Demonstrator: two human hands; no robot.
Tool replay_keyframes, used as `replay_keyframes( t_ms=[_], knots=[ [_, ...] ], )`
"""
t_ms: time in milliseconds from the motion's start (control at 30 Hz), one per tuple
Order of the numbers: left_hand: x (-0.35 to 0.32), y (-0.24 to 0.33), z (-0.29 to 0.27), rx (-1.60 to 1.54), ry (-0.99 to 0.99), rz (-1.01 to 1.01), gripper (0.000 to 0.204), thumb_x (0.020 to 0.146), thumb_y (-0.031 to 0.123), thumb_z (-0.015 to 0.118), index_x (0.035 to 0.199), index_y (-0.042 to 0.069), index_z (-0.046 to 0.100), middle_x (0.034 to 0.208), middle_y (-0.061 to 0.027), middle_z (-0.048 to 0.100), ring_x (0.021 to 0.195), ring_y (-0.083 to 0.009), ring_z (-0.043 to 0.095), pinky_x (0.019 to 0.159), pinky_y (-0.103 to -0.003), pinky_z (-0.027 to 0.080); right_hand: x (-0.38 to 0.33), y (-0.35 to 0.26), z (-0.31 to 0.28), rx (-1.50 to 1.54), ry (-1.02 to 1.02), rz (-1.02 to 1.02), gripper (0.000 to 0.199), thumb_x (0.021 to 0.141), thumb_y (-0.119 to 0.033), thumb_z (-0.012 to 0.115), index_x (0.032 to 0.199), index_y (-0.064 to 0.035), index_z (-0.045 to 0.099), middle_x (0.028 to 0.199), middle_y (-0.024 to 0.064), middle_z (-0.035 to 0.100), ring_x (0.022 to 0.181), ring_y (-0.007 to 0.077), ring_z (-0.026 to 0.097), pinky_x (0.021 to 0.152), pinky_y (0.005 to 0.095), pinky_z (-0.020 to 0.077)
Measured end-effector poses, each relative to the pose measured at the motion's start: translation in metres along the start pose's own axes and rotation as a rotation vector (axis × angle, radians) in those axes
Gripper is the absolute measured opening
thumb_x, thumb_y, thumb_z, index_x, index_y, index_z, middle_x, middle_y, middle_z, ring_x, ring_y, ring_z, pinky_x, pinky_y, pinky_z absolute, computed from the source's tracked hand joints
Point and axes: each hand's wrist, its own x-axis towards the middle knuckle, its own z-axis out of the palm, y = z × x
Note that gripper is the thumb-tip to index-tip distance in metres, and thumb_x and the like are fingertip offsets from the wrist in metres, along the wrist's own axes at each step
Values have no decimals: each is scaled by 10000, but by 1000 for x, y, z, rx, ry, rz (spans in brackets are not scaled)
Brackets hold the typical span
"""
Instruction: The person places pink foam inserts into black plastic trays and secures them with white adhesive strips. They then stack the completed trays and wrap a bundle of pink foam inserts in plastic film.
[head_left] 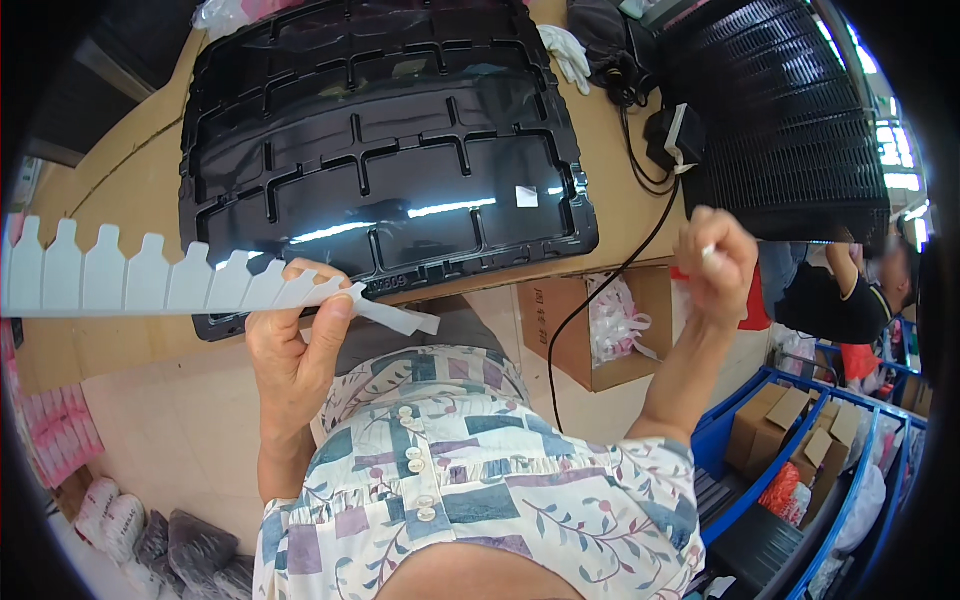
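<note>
My left hand (290,350) pinches the right end of a long white strip of notched tabs (125,280) between thumb and fingers. The strip stretches out to the left edge of view, and its loose end hangs past my thumb. My right hand (718,262) is raised at the right, apart from the strip, its fingers curled closed. A small white bit (709,251) shows at its fingertips, too small to name. Beyond my left hand, a large black plastic tray (330,190) with moulded ridges lies on the table. A small pale square piece (526,197) rests near its right side.
Right of the tray are a white glove (566,55), a black device (665,140) with a dangling cable and stacked black ribbed trays (770,110). A cardboard box (553,335) of bagged goods stands below the table edge. A blue rack (745,490) and another person (825,290) are at the right.
</note>
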Motion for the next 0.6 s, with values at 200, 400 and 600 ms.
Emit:
replay_keyframes(
  t_ms=[200,400,600],
  knots=[
    [0,6,3,-77,41,-62,46,890,17,626,893,-26,644,882,-69,634,679,-93,521,571,-231,374,-99,14,-60,-481,181,374,113,809,-121,630,807,-15,591,742,34,552,650,108,478,593,253,358],
    [-2,8,2,-102,23,-58,53,903,8,603,899,-34,635,908,-80,619,695,-91,528,589,-220,391,-200,99,-93,-1852,93,261,203,853,-56,625,1046,-50,689,995,107,710,928,282,662,784,392,509],
    [1,7,2,-114,32,-104,76,928,-1,555,922,-42,620,930,-86,611,739,-88,537,633,-216,422,-38,11,41,-608,458,-71,170,786,22,708,950,-20,696,863,92,671,679,218,608,621,292,496]
  ],
)
